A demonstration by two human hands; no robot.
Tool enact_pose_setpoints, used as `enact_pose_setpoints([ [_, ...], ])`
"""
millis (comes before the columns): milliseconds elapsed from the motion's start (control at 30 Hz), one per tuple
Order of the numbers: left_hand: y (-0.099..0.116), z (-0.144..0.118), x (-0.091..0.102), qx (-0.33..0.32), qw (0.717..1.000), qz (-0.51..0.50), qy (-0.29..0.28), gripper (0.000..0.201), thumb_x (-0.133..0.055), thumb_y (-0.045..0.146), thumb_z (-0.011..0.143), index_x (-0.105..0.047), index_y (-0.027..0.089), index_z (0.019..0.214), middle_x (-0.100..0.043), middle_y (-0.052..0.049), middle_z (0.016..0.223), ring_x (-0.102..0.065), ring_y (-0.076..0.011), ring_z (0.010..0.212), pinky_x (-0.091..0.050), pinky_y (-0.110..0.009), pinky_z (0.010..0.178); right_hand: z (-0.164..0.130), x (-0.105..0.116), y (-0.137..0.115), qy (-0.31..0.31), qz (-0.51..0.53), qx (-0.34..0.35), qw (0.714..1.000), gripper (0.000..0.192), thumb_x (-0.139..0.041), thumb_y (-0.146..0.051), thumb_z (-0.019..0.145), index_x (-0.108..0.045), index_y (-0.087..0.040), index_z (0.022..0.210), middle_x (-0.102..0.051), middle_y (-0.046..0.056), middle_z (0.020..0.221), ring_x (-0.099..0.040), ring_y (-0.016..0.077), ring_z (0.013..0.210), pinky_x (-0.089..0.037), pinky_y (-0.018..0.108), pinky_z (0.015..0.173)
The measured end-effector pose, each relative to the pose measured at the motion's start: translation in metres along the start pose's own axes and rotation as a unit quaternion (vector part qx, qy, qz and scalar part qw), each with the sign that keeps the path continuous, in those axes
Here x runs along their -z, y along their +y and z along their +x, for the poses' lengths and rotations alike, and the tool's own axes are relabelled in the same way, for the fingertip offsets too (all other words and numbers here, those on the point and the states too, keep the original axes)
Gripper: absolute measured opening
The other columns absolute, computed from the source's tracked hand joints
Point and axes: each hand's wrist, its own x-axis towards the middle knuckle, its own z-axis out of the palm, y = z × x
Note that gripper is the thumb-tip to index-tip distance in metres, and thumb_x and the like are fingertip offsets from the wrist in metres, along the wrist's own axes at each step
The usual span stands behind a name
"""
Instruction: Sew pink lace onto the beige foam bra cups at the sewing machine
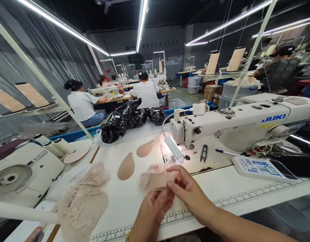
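The left hand (154,205) and right hand (189,188) pinch beige fabric (156,180); black bags (118,121) hide their contents; pale cloth (252,81) tops a plastic bin (227,91).

Left hand (155,205) + right hand (186,188) both holding some beige lacy fabric (156,180) by the JUKI machine (242,117), teardrop pieces (126,167) left of it.

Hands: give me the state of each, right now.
Left hand: fingers curled at the near edge of the beige fabric; whether closed on it cannot be told.
Right hand: closed, holding the beige fabric between thumb and fingers.
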Motion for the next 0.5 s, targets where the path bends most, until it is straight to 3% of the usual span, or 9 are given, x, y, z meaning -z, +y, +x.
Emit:
enact_pose_setpoints([
  [133, 0.013, 0.010, -0.009, -0.077, 0.985, -0.112, 0.106, 0.039, -0.095, 0.039, 0.070, -0.075, 0.018, 0.096, -0.076, -0.007, 0.101, -0.071, -0.0273, 0.109, -0.053, -0.040, 0.104, -0.023, 0.004, 0.004, -0.067, -0.163, 0.076, 0.981, 0.027, -0.058, -0.044, 0.101, -0.069, -0.027, 0.119, -0.067, 0.005, 0.104, -0.061, 0.0219, 0.096, -0.049, 0.037, 0.091],
  [200, 0.019, 0.009, -0.014, -0.070, 0.986, -0.112, 0.098, 0.042, -0.097, 0.036, 0.067, -0.076, 0.019, 0.099, -0.077, -0.007, 0.102, -0.071, -0.0278, 0.107, -0.055, -0.041, 0.101, -0.020, 0.010, 0.000, -0.083, -0.232, 0.110, 0.963, 0.036, -0.052, -0.046, 0.105, -0.067, -0.027, 0.131, -0.067, 0.009, 0.118, -0.061, 0.0255, 0.108, -0.047, 0.043, 0.102],
  [267, 0.022, 0.002, -0.018, -0.045, 0.993, -0.104, 0.034, 0.047, -0.097, 0.035, 0.067, -0.078, 0.019, 0.107, -0.078, -0.010, 0.108, -0.071, -0.0306, 0.109, -0.055, -0.043, 0.100, -0.009, 0.018, -0.006, -0.074, -0.260, 0.113, 0.956, 0.046, -0.050, -0.054, 0.105, -0.064, -0.026, 0.139, -0.065, 0.012, 0.127, -0.058, 0.0295, 0.119, -0.043, 0.048, 0.109],
  [333, 0.023, -0.007, -0.020, -0.008, 0.992, -0.108, -0.058, 0.057, -0.098, 0.034, 0.066, -0.077, 0.018, 0.117, -0.078, -0.014, 0.113, -0.071, -0.0348, 0.112, -0.055, -0.045, 0.100, 0.002, 0.026, -0.012, -0.073, -0.214, 0.068, 0.972, 0.056, -0.049, -0.065, 0.103, -0.067, -0.023, 0.135, -0.067, 0.013, 0.122, -0.059, 0.0309, 0.117, -0.045, 0.048, 0.107],
  [400, 0.025, -0.014, -0.020, 0.011, 0.986, -0.122, -0.114, 0.065, -0.097, 0.034, 0.067, -0.074, 0.019, 0.127, -0.077, -0.015, 0.117, -0.070, -0.0370, 0.116, -0.053, -0.047, 0.103, 0.007, 0.032, -0.015, -0.093, -0.097, -0.028, 0.991, 0.067, -0.046, -0.076, 0.099, -0.065, -0.023, 0.135, -0.070, 0.010, 0.102, -0.066, 0.0280, 0.098, -0.053, 0.043, 0.091],
  [500, 0.024, -0.015, -0.017, -0.028, 0.987, -0.139, -0.081, 0.068, -0.091, 0.033, 0.077, -0.066, 0.027, 0.140, -0.074, -0.012, 0.128, -0.069, -0.0335, 0.120, -0.050, -0.045, 0.108, -0.003, 0.036, -0.014, -0.096, 0.067, -0.169, 0.979, 0.085, -0.047, -0.086, 0.092, -0.047, -0.025, 0.151, -0.064, 0.001, 0.072, -0.062, 0.0213, 0.065, -0.048, 0.032, 0.062],
])
